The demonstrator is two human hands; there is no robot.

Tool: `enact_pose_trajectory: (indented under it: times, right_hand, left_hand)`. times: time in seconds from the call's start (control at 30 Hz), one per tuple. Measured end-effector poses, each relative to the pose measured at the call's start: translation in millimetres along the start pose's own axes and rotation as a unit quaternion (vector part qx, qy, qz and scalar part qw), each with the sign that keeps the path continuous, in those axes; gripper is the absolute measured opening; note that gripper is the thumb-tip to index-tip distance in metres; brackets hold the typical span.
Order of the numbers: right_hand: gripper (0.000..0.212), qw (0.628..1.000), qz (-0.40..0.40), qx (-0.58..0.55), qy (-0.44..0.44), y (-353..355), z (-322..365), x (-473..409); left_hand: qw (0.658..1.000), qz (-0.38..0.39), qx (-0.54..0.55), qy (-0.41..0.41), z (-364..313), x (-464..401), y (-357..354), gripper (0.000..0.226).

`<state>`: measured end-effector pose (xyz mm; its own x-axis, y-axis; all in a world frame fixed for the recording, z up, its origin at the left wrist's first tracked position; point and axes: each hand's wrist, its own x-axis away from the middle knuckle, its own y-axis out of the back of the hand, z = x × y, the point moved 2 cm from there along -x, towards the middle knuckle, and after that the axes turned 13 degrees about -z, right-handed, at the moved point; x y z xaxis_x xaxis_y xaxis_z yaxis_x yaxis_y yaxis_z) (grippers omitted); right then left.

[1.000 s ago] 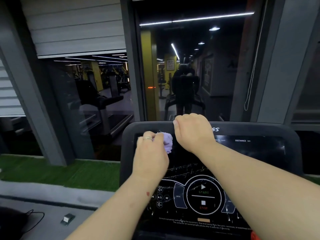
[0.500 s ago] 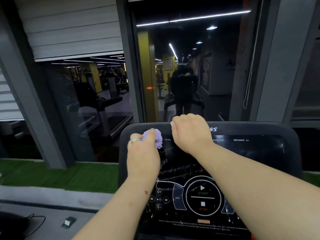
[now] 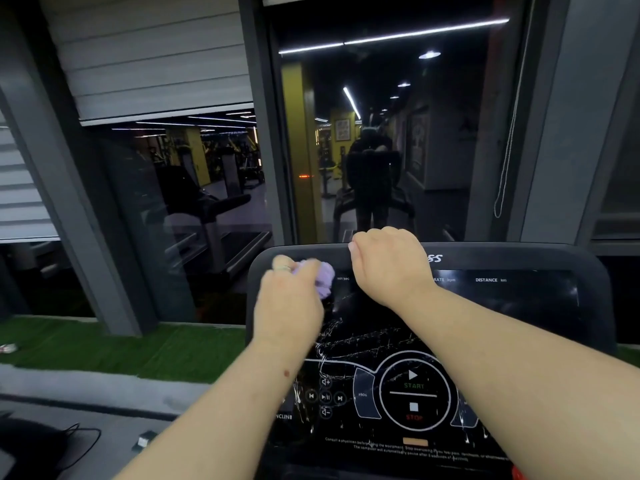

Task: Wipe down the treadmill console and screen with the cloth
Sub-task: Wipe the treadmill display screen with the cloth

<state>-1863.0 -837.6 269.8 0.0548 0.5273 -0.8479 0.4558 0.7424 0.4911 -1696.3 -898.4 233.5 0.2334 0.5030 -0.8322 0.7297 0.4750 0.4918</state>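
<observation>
Still early: left hand [image 3: 289, 303] is clutching the balled purple cloth [image 3: 323, 278] against the treadmill console's [image 3: 571, 265] top-left corner; right hand [image 3: 389, 263], curled, is gripping the top edge. Streaks are covering the screen [image 3: 374, 341]; most is remaining.

Purple cloth [image 3: 323, 280] bunched, pressed on black console [image 3: 502, 258] screen [image 3: 519, 299] top-left.

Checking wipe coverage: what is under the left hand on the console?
A bunched purple cloth sticks out from the left hand, against the console screen's upper left. The screen beneath hand and cloth is hidden.
</observation>
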Motion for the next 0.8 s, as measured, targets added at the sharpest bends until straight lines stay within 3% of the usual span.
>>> enact_pose_trajectory:
  times: [0.1,0.27,0.4,0.57,0.7,0.8]
  right_hand:
    - [0.035,1.000,0.000,0.000,-0.001,-0.8,-0.2,0.0]
    - [0.032,1.000,-0.002,-0.002,0.000,-0.2,1.1,0.2]
    - [0.035,1.000,-0.004,0.003,-0.003,-0.8,-0.7,-0.8]
    - [0.034,1.000,-0.004,0.002,0.006,-2.1,1.0,0.7]
    - [0.037,1.000,-0.011,0.004,0.001,-3.0,0.2,0.6]
    - [0.032,1.000,-0.008,0.005,0.007,-2.2,0.7,0.0]
  left_hand:
    - [0.996,-0.039,0.002,0.081,8.6,-6.7,3.7,0.031]
    - [0.999,0.018,0.013,-0.043,-13.8,20.5,-4.0,0.036]
    - [0.998,-0.033,0.012,0.058,0.9,-14.4,1.4,0.030]
    - [0.999,0.000,-0.005,-0.050,-15.0,4.0,-6.0,0.034]
    - [0.998,-0.047,-0.007,0.046,4.7,-22.4,1.8,0.030]
    - [0.998,0.014,-0.017,-0.053,-18.9,6.2,-8.2,0.034]
